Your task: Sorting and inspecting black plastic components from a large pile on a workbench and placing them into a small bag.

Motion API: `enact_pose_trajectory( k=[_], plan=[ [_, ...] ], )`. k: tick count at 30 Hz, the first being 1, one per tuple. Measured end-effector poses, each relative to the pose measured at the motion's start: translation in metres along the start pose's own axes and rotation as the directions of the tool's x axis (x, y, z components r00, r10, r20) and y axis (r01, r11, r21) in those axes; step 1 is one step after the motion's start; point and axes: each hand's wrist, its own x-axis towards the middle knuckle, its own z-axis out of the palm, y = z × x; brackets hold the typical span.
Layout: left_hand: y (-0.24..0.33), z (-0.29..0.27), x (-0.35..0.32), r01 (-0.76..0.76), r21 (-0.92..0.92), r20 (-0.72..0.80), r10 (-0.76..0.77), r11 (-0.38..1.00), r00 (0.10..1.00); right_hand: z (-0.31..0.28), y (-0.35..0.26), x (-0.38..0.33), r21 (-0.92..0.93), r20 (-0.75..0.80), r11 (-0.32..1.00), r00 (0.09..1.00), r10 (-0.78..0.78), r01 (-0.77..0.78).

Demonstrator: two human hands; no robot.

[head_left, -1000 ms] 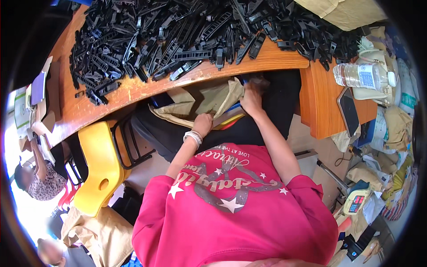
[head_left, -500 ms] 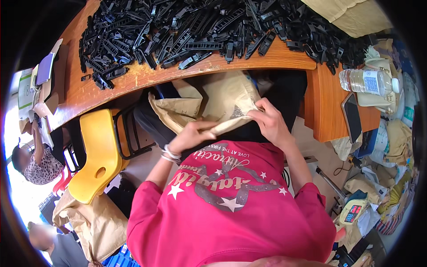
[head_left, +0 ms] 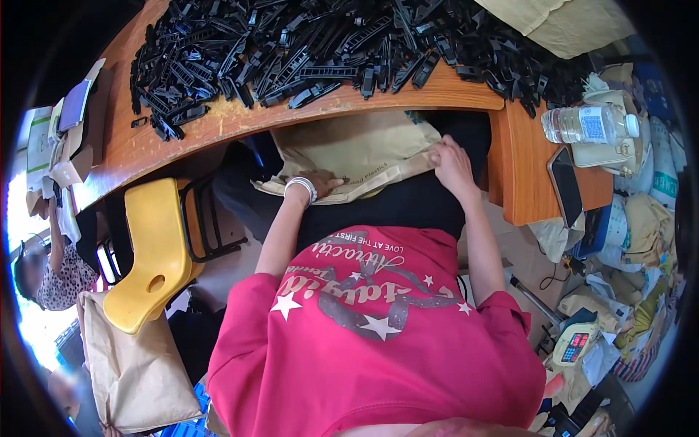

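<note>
A brown paper bag [head_left: 349, 149] lies spread across my lap under the table edge, its near edge folded into a band. My left hand [head_left: 317, 186], with a white bracelet at the wrist, holds this near edge on the left, its fingers partly hidden against the paper. At the bag's right corner, my right hand [head_left: 453, 166] has its fingers closed on the edge. On the wooden table [head_left: 240, 130] just beyond, a large heap of black plastic parts [head_left: 291, 58] is piled, with ladder-like pieces among them.
A water bottle [head_left: 588, 125] and a phone [head_left: 566, 186] lie at the right. A yellow chair [head_left: 145, 255] stands left, near another brown bag [head_left: 135, 371]. Two other people are at the left rim. Bags and a keypad device [head_left: 575, 346] crowd the right side.
The bag is spread wider and flatter. My left hand has shifted farther over the paper, and my right hand has moved outward and slightly up. The bag at lower left now looks flatter and upright.
</note>
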Motion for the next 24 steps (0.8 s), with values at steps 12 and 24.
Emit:
enact_pose_trajectory(
  k=[12, 24],
  plan=[
    [0.021, 0.028, 0.033, -0.118, -0.005, 0.04, 0.118, 0.993, 0.992, -0.015, -0.021, 0.003, -0.046, 0.012, 0.998, 0.999, 0.038, -0.037],
    [0.143, -0.143, -0.047, -0.572, 0.288, -0.918, 0.391, 0.768, 0.062, -0.097, -0.034, 0.063, -0.177, -0.735, 0.982, 0.655, -0.177, 0.066]
  ],
)
